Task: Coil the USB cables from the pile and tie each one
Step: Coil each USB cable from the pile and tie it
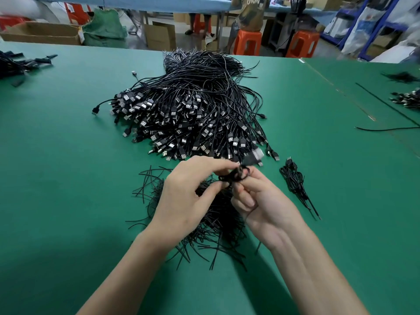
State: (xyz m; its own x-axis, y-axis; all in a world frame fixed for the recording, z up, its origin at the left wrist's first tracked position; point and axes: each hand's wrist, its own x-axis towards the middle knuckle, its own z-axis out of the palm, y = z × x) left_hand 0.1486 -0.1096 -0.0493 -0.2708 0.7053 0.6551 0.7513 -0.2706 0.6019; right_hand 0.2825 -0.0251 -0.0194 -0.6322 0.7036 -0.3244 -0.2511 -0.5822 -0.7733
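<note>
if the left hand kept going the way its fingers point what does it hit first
The left hand already pinches the coiled cable, so going on rightward it would most likely meet the right hand, which grips the same coil. Depth is hard to judge from one view.

Coiled cable (pixel 235 175) largely hidden among curled fingers (pixel 246 197), its plug (pixel 253 156) motion-blurred.

1. Far beyond your right grip (pixel 261 201), past the tabletop's far edge, a person's shirt (pixel 250 14) carries pale letters on its back. You can read "OWN"; the rest is cut off by the frame's top.
2. Just beyond that grip, the USB plugs (pixel 188 105) show pale marks, too small to read.
</note>
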